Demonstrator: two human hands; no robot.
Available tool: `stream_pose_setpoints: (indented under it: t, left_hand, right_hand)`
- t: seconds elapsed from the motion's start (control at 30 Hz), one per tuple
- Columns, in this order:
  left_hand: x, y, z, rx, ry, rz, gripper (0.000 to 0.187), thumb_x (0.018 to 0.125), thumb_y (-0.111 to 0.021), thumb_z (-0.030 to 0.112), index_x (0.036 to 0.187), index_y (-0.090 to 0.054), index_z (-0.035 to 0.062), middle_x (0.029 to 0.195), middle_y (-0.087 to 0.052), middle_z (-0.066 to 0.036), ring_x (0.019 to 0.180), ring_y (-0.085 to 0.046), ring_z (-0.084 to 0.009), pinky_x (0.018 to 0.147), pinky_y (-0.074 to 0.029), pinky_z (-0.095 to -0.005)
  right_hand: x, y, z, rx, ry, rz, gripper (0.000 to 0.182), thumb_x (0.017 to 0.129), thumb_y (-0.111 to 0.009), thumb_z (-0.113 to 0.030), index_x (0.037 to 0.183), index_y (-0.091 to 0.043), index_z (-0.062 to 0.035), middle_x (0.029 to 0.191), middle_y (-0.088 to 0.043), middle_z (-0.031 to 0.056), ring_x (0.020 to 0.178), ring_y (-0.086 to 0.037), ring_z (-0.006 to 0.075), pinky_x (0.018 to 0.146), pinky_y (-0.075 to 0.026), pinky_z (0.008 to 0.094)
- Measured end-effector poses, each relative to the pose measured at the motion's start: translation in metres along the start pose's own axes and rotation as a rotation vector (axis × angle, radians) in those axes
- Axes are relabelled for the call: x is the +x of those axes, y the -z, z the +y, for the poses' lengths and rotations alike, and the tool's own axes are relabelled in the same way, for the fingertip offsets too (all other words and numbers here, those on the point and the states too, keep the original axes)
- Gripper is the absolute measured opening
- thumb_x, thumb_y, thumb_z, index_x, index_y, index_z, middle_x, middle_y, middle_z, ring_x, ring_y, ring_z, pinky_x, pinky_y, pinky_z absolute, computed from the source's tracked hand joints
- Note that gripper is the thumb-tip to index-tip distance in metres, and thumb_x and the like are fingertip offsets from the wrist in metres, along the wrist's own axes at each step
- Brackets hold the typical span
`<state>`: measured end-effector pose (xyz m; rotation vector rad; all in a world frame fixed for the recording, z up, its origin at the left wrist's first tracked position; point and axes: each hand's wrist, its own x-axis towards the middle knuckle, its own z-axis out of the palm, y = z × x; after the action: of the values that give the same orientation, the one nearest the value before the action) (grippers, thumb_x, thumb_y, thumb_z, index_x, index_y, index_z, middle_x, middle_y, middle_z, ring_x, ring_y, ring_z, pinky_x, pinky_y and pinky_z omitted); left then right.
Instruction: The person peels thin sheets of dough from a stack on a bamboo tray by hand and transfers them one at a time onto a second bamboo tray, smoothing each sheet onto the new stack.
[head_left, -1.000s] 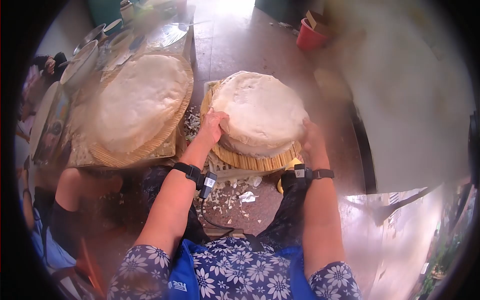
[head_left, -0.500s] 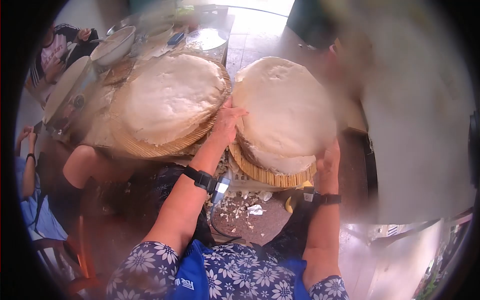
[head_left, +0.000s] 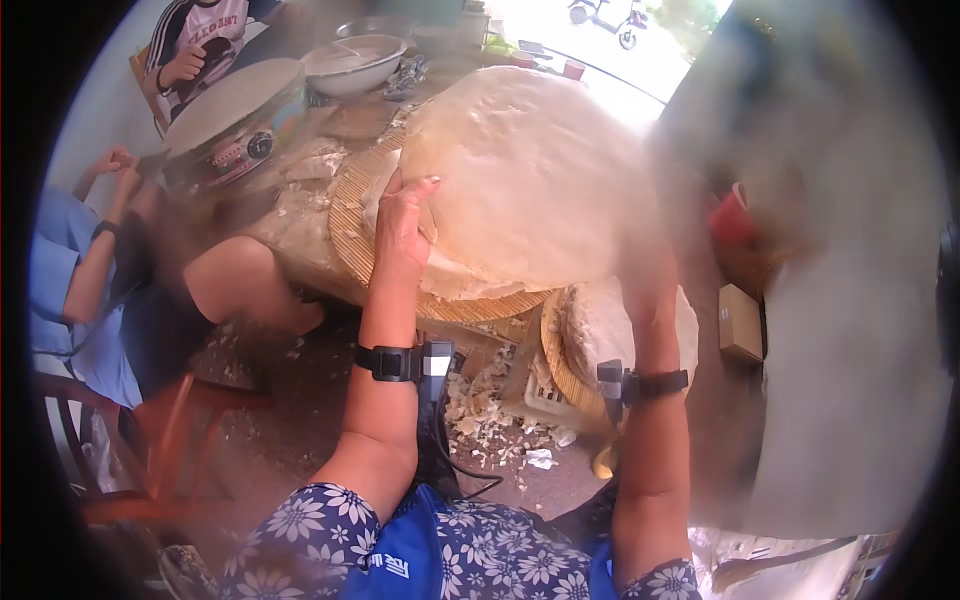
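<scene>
A big, thin, pale round flatbread point(head_left: 520, 180) stretches between my two hands. My left hand point(head_left: 405, 220) pinches its left edge, thumb on top. At its right edge is my right hand point(head_left: 648, 275), blurred, with its fingers partly hidden. Beneath the sheet lies a round woven mat point(head_left: 352, 225) with more flatbread on it, mostly covered. Lower right, a stack of flatbreads point(head_left: 590, 325) rests on a second woven mat point(head_left: 556, 350), partly behind my right forearm.
A round griddle point(head_left: 235, 105) with a dial stands at left, near a white bowl point(head_left: 355, 75). Two other people sit on the left, one beside a wooden chair point(head_left: 170, 440). Crumbs point(head_left: 485, 400) litter the floor. At right are a cardboard box point(head_left: 740, 322) and a red container point(head_left: 732, 218).
Both hands have carried a flatbread from the right stack up and left, over the left mat. The view has turned, so the right stack now appears lower.
</scene>
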<state>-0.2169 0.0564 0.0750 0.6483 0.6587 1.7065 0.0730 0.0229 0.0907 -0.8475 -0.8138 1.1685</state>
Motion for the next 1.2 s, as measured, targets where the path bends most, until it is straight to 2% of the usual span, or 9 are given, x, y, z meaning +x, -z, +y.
stream_pose_setpoints:
  t: [0.17,0.2,0.3,0.37,0.43,0.63,0.8,1.03,1.2]
  left_hand:
    - [0.015,0.040,0.013,0.118,-0.029,0.138,0.043,0.075,-0.058,0.002,0.118,-0.053,0.0005,0.104,-0.060,-0.010,0.093,-0.059,-0.0226,0.082,-0.050,-0.0352]
    - [0.016,0.046,0.014,0.140,-0.025,0.149,0.043,0.074,-0.059,0.002,0.117,-0.053,0.0001,0.103,-0.060,-0.010,0.092,-0.059,-0.0221,0.082,-0.049,-0.0344]
    - [0.022,0.065,0.013,0.271,-0.018,0.160,0.049,0.073,-0.060,0.004,0.120,-0.051,-0.0010,0.102,-0.060,-0.011,0.091,-0.059,-0.0219,0.081,-0.048,-0.0333]
    - [0.024,0.076,0.009,0.452,-0.048,0.225,0.054,0.072,-0.060,0.005,0.124,-0.047,-0.0016,0.103,-0.061,-0.013,0.091,-0.060,-0.0236,0.082,-0.048,-0.0336]
    - [0.024,0.079,0.006,0.702,-0.106,0.354,0.061,0.071,-0.060,0.007,0.128,-0.042,-0.0021,0.103,-0.062,-0.017,0.092,-0.061,-0.0267,0.083,-0.048,-0.0345]
    - [0.024,0.089,0.012,1.346,-0.109,0.310,0.061,0.071,-0.056,0.012,0.129,-0.039,0.0032,0.111,-0.059,-0.026,0.103,-0.057,-0.0395,0.087,-0.045,-0.0430]
    - [0.020,0.080,0.020,1.419,-0.053,0.300,0.056,0.073,-0.054,0.013,0.127,-0.043,0.0045,0.111,-0.059,-0.025,0.103,-0.057,-0.0401,0.088,-0.045,-0.0441]
    - [0.027,0.091,0.013,1.459,-0.101,0.260,0.055,0.073,-0.054,0.013,0.127,-0.044,0.0055,0.111,-0.059,-0.024,0.104,-0.057,-0.0386,0.089,-0.045,-0.0439]
    - [0.025,0.086,0.018,1.525,-0.003,0.263,0.054,0.075,-0.052,0.015,0.129,-0.044,0.0099,0.114,-0.059,-0.021,0.106,-0.057,-0.0369,0.089,-0.045,-0.0442]
  right_hand:
    - [0.030,-0.015,0.045,-0.557,0.347,-0.202,0.022,0.086,-0.052,-0.005,0.107,-0.056,-0.0013,0.099,-0.062,0.0113,0.087,-0.062,0.0223,0.074,-0.052,0.0345]
    - [0.028,-0.022,0.050,-0.519,0.327,-0.184,0.019,0.084,-0.055,-0.010,0.101,-0.060,-0.0031,0.094,-0.061,0.0126,0.083,-0.060,0.0259,0.070,-0.049,0.0372]
    - [0.029,-0.025,0.063,-0.492,0.170,-0.116,0.018,0.083,-0.057,-0.011,0.098,-0.061,-0.0020,0.085,-0.061,0.0089,0.074,-0.059,0.0203,0.062,-0.048,0.0324]
    - [0.030,-0.025,0.066,-0.414,-0.144,-0.024,0.019,0.086,-0.053,-0.003,0.105,-0.055,-0.0015,0.091,-0.062,0.0060,0.074,-0.061,0.0143,0.063,-0.054,0.0295]
    - [0.021,-0.035,0.067,-0.409,-0.157,0.036,0.016,0.084,-0.055,-0.003,0.100,-0.056,-0.0019,0.085,-0.061,0.0040,0.066,-0.058,0.0126,0.055,-0.051,0.0278]
    - [0.028,-0.026,0.079,-0.387,-0.151,0.016,0.016,0.083,-0.055,-0.003,0.098,-0.056,-0.0014,0.081,-0.060,0.0044,0.060,-0.057,0.0131,0.049,-0.050,0.0271]
    - [0.025,-0.037,0.072,-0.555,-0.183,0.046,0.015,0.082,-0.056,-0.004,0.096,-0.056,-0.0008,0.074,-0.059,0.0047,0.049,-0.054,0.0134,0.037,-0.045,0.0256]
    - [0.029,-0.034,0.077,-0.610,-0.152,0.060,0.013,0.082,-0.057,-0.007,0.093,-0.057,-0.0006,0.071,-0.058,0.0040,0.046,-0.051,0.0117,0.035,-0.043,0.0248]
    - [0.029,-0.036,0.078,-0.596,-0.152,0.052,0.014,0.083,-0.058,-0.008,0.095,-0.058,-0.0026,0.069,-0.058,0.0026,0.043,-0.049,0.0109,0.034,-0.042,0.0239]
